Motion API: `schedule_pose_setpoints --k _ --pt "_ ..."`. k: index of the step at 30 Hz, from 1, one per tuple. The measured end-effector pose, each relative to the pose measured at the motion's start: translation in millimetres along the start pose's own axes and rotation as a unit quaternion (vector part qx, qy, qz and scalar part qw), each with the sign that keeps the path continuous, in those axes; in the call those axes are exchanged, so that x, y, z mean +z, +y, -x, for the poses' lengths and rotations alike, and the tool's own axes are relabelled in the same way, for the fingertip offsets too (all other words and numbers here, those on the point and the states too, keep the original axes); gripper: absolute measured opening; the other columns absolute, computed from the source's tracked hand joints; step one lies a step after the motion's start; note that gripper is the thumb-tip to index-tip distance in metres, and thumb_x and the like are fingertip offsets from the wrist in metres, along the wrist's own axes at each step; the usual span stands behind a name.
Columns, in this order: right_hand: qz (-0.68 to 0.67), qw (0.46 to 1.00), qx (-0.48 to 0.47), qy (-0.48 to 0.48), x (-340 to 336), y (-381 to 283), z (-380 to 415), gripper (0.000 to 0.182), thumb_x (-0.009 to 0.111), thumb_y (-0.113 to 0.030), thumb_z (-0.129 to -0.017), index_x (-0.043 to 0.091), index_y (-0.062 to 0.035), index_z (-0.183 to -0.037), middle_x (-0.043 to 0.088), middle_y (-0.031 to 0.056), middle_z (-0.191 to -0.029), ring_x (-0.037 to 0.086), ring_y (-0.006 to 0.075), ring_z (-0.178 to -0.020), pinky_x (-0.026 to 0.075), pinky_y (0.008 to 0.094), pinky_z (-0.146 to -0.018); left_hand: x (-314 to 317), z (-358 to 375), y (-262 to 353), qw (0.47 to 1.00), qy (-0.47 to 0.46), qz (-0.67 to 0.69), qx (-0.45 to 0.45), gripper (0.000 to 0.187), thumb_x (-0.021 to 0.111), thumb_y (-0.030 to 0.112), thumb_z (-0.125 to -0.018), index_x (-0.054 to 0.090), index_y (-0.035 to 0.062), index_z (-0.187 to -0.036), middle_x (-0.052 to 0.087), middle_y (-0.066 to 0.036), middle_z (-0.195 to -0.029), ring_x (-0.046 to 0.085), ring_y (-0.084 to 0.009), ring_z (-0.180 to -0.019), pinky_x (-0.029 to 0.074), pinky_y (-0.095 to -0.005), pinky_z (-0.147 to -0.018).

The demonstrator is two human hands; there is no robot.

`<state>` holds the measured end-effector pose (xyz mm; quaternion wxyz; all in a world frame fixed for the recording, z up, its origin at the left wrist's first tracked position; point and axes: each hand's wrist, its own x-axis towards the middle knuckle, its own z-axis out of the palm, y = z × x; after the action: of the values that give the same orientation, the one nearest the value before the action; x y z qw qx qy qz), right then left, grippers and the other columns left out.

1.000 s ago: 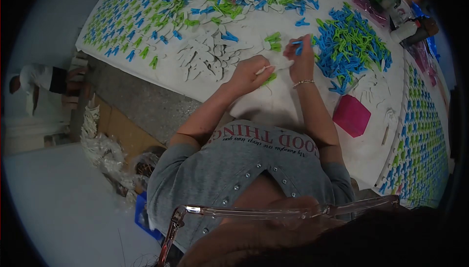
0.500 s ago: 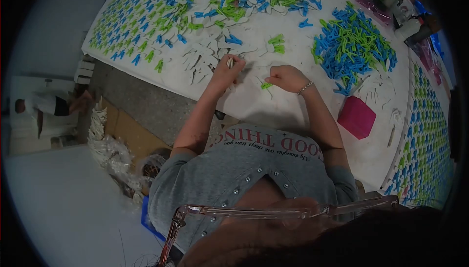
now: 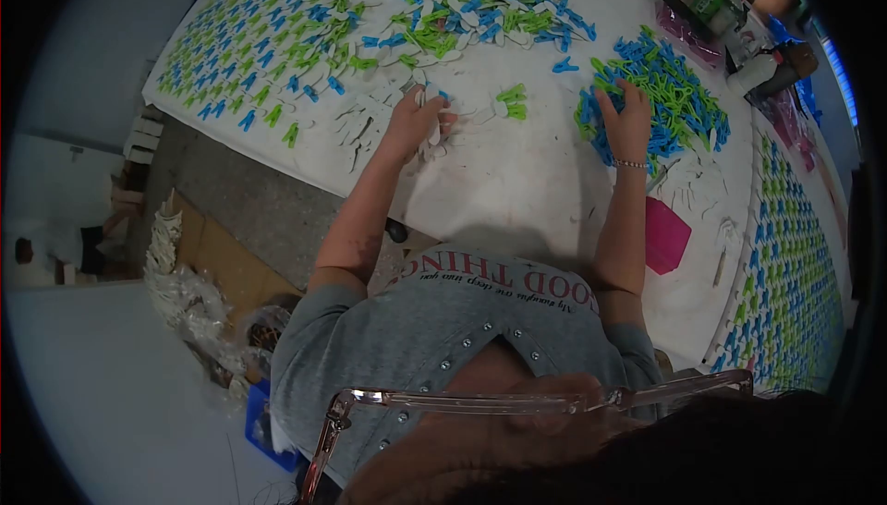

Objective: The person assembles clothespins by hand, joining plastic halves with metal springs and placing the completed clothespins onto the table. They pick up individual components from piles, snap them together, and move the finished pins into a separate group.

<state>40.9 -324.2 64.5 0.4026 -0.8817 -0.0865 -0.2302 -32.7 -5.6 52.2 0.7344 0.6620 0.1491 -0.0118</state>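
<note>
My left hand (image 3: 418, 126) is over the middle of the white table, its fingers closed round thin white strips (image 3: 434, 135). Close to its fingertips lies a blue clothespin (image 3: 443, 96), partly hidden. Loose white strips (image 3: 365, 121) are scattered just left of that hand. On the other side, my right hand (image 3: 628, 126), with a bead bracelet on its wrist, reaches to the left edge of a heap of blue and green clothespins (image 3: 679, 94). Its thumb and fingers are apart, with nothing visible between them. A few green clothespins with white strips (image 3: 510, 102) lie between the two hands.
Rows of clothespins (image 3: 231, 52) cover the table's left end, and a mixed pile (image 3: 490, 11) lies at the back. A pink block (image 3: 665, 235) sits by my right forearm. Bottles (image 3: 716, 1) stand back right; another clothespin-covered surface (image 3: 790, 265) is at right.
My right hand has moved right, from mid-table to the clothespin heap, and its fingers have spread. The green clothespin beside it is gone from that spot. My left hand stays near its place.
</note>
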Motion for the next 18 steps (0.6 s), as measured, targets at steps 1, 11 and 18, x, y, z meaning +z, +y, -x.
schedule_pose_setpoints --k 1,11,18 --pt "0.093 0.993 -0.070 0.014 1.8 4.5 -2.1 0.034 0.069 -0.026 -0.078 0.058 -0.0040 -0.103 0.058 0.0159 -0.098 0.057 0.0255 -0.083 0.047 0.0353 -0.069 0.3 -3.9 -1.6 0.998 -0.044 -0.044 0.015 0.024 0.055 0.020 -0.087 0.050 0.0005 -0.100 0.060 -0.011 -0.087 0.059 -0.0146 -0.064 0.047 -0.0267 -0.054" --pt "0.069 0.922 -0.233 -0.300 100.4 -15.1 7.9 0.053 0.068 -0.016 -0.073 0.052 -0.0105 -0.123 0.050 0.0195 -0.121 0.052 0.0333 -0.107 0.044 0.0386 -0.090 57.7 -27.9 -33.1 0.771 -0.094 -0.553 0.302 0.044 0.063 0.015 -0.078 0.050 0.0170 -0.120 0.054 -0.010 -0.092 0.060 -0.0285 -0.081 0.049 -0.0375 -0.066" --pt "-0.257 0.913 -0.019 -0.315 99.5 8.7 14.2 0.028 0.063 -0.022 -0.084 0.062 -0.0079 -0.108 0.061 0.0059 -0.092 0.060 0.0156 -0.076 0.051 0.0271 -0.068 47.7 -28.9 -35.2 0.798 -0.062 -0.448 0.397 0.030 0.062 0.015 -0.080 0.057 0.0175 -0.109 0.058 -0.005 -0.089 0.060 -0.0265 -0.074 0.048 -0.0356 -0.062"
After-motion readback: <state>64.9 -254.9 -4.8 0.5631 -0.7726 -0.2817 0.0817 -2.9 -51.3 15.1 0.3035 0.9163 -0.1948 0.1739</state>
